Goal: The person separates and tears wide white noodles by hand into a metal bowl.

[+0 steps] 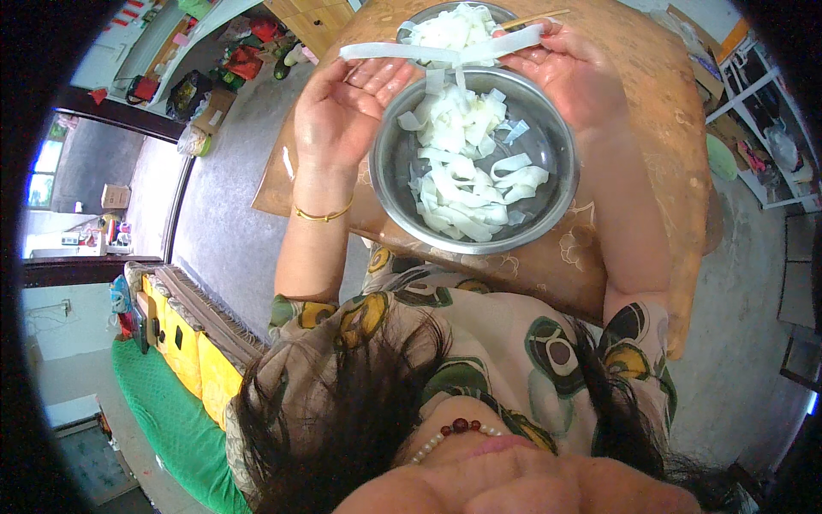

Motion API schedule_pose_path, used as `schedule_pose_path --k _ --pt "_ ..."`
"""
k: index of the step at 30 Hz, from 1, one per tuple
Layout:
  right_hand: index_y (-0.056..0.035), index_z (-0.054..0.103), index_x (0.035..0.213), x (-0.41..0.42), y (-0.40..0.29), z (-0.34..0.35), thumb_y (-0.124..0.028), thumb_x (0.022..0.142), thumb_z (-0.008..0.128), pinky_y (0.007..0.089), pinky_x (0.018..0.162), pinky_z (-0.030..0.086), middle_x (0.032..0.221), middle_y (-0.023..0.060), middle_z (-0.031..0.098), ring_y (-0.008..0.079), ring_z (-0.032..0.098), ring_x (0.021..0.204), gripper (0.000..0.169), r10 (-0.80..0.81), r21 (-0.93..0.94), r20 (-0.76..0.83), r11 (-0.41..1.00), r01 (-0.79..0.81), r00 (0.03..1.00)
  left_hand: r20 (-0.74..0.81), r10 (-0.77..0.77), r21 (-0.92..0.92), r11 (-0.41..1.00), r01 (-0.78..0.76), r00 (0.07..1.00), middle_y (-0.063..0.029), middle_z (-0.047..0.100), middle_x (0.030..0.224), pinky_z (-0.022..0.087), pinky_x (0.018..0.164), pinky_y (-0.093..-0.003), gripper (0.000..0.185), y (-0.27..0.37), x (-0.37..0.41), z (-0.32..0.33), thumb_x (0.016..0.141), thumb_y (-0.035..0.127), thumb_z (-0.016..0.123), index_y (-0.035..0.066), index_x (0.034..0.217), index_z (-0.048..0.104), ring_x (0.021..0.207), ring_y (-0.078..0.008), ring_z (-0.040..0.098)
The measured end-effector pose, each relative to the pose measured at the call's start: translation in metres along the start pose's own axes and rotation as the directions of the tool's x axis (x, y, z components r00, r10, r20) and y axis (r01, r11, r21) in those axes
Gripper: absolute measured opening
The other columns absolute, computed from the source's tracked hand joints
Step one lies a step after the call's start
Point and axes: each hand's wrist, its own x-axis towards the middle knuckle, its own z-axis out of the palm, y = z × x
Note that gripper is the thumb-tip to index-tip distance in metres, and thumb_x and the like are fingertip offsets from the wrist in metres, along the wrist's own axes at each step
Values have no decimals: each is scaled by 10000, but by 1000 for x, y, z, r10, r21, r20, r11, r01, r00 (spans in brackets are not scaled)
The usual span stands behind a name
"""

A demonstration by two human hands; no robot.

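A flat, translucent white noodle strip [401, 51] stretches between my two hands above a steel bowl [385, 186]. My left hand [356, 96], palm up, has one end of it at the thumb and fingertips. On the other side my right hand [571, 74] pinches the opposite end between thumb and fingers. Around its middle the strip dips, and a piece hangs toward the bowl. Inside the bowl lie two loose heaps of wide white noodles [459, 199], with some short scraps. Wet fingers show on both hands.
Behind the bowl, a second metal dish [420, 11] holds more noodles [453, 29], with chopsticks [536, 19] across its rim. Both stand on a table with a brown patterned cover [655, 141]. A white rack [745, 83] is at right; a couch with green cloth [173, 411] is at lower left.
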Motion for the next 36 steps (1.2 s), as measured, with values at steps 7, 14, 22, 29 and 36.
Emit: schedule_pose_path --k 7,14,22,29,36 --pt "9 481 970 21 -17 -57 -48 856 426 456 957 398 867 112 529 245 544 864 139 -59 33 131 998 55 990 -127 140 88 988 -129 982 -280 516 1171 308 1038 -585 209 17 1 -2 891 120 369 -24 929 516 1168 -426 451" --pt "18 480 993 22 -23 -61 -49 865 414 359 791 422 783 77 513 175 492 701 159 -88 -106 -131 992 74 987 -242 292 225 944 -240 925 -261 514 1180 311 1033 -573 231 43 0 2 895 128 370 -40 954 517 1192 -444 424" --pt "26 471 989 24 -28 -70 -58 871 402 267 561 366 752 65 488 141 423 623 160 -39 -93 -37 995 35 999 37 151 44 987 -153 988 -259 530 1112 351 1011 -553 287 91 -2 -23 893 109 355 -98 1048 478 1137 -403 475" --pt "9 483 973 19 -35 -70 -131 890 431 206 475 314 773 31 484 89 406 590 170 98 -124 24 988 -94 995 87 203 159 964 -215 975 -231 550 1093 394 968 -492 267 131 -4 -19 895 122 391 -76 1031 509 1059 -343 525" --pt "-27 541 872 3 -11 -19 -254 901 467 188 439 294 779 6 481 50 387 560 240 76 -436 69 899 -38 995 130 -90 464 886 19 987 -191 592 1067 451 843 -399 309 90 -3 9 918 206 427 -16 1103 537 963 -300 580"
